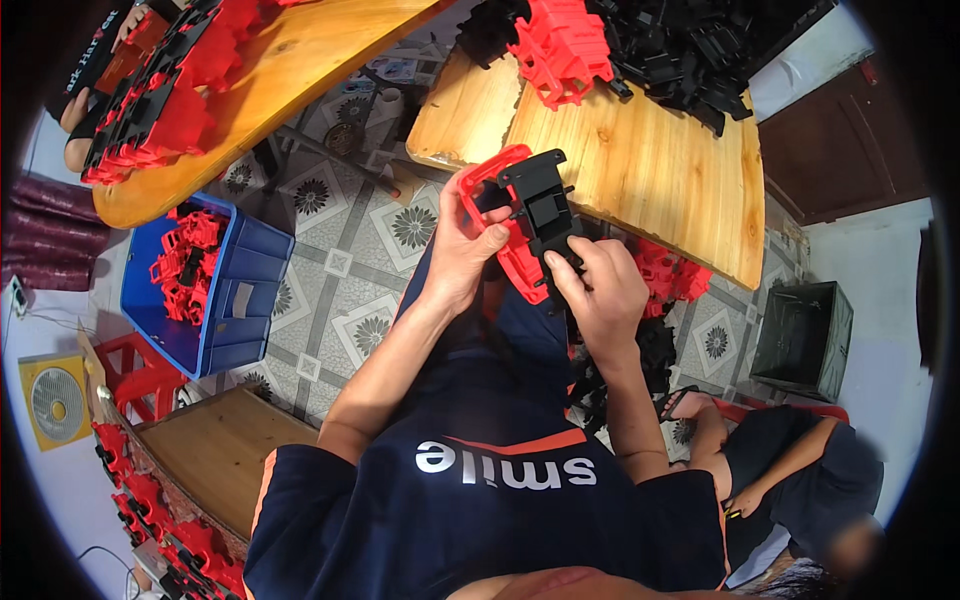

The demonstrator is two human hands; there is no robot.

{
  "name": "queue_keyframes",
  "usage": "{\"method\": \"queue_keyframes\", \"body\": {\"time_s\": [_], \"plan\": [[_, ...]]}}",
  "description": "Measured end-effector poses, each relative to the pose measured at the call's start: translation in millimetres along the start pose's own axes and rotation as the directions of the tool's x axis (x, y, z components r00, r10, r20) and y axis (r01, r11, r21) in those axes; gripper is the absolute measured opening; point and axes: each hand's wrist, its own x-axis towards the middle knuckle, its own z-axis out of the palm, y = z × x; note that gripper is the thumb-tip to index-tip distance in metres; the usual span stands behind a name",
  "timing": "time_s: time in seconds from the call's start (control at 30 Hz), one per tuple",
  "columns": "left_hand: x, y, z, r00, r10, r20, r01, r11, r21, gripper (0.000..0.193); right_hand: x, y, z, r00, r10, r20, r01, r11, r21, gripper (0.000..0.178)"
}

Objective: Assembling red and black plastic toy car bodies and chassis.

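Note:
My left hand (462, 255) is closed round the left side of a red plastic frame (520, 262), its thumb lying along the inner edge. Against the frame's right side sits a black plastic part (546, 208), tilted, with raised box shapes on its face. The lower end of that black part is pinched between the thumb and fingers of my right hand (606, 292). Both pieces are held above my lap, just off the near edge of the wooden table (650, 175). Whether the two pieces are locked together cannot be made out.
Black parts (690, 50) are heaped at the table's far side, beside stacked red frames (562, 50). A blue bin (245, 285) holding red parts stands left. Another table (300, 65) carries red and black pieces. At lower right sits a person (800, 460), near a dark bin (803, 340).

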Motion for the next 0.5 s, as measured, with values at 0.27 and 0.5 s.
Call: {"method": "queue_keyframes", "body": {"time_s": [0.27, 0.5], "plan": [[-5, 16, 5, 0.999, 0.019, 0.035, -0.021, 0.999, 0.048, 0.096, 4, -7, 9, 0.997, -0.083, 0.009, 0.084, 0.995, -0.059, 0.031], [-5, 10, 3, 0.995, 0.032, 0.093, -0.034, 0.999, 0.015, 0.096, 1, -7, 14, 0.989, -0.146, -0.014, 0.143, 0.984, -0.107, 0.03]]}}
